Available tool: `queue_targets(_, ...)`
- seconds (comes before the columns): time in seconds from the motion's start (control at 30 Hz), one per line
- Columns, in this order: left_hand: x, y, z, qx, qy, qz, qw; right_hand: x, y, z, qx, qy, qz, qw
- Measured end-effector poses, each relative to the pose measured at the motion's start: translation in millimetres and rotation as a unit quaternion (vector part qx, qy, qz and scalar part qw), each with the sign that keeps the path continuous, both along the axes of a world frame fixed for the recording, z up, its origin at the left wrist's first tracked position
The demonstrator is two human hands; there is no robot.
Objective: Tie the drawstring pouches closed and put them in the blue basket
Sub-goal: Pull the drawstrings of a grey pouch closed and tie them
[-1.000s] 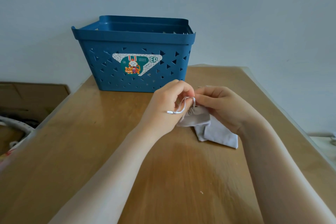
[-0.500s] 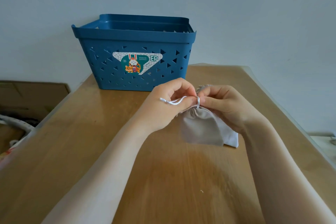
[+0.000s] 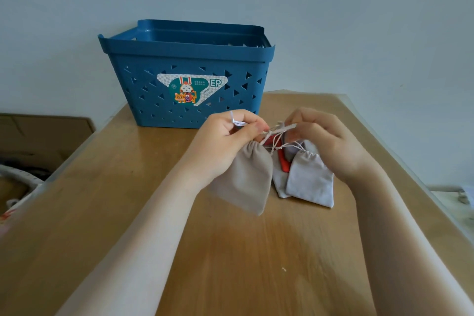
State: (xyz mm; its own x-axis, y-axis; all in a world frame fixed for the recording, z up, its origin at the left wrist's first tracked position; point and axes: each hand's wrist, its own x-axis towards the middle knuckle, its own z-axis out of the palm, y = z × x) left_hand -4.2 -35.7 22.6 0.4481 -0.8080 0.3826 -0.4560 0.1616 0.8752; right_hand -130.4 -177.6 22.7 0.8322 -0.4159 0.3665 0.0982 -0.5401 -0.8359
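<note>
We see a blue basket standing at the far end of a wooden table, against a pale wall. Just in front of the basket, nearer to us, two bare hands meet above the tabletop. A beige drawstring pouch hangs between them, directly in front of the basket's right half, its gathered mouth at the fingertips and its body drooping toward the table. The left hand has its fingers curled, pinching the white drawstring, one end of which pokes up over the knuckles. The right hand is likewise curled, pinching the other cord taut across to the left hand. We cannot quite tell whether a knot has formed where the cords cross. Further from the basket and to the pouch's right, a grey pouch lies flat on the table under the right hand, with something red showing beside it.
</note>
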Motion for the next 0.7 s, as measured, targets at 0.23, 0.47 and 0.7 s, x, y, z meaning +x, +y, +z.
queue_targets(0.23, 7, -1, -4, -0.017, -0.012, 0.045, 0.999, 10, 18, 1, 0.458, -0.163, 0.13, 0.864)
queue_targets(0.47, 14, 0, -9, 0.006, 0.044, 0.077, 0.996, 19, 23, -1, 0.545, -0.187, 0.084, 0.813)
queue_targets(0.7, 11, -5, -15, 0.093, 0.019, 0.061, 0.994, 15, 18, -2, 0.35, -0.034, -0.066, 0.934)
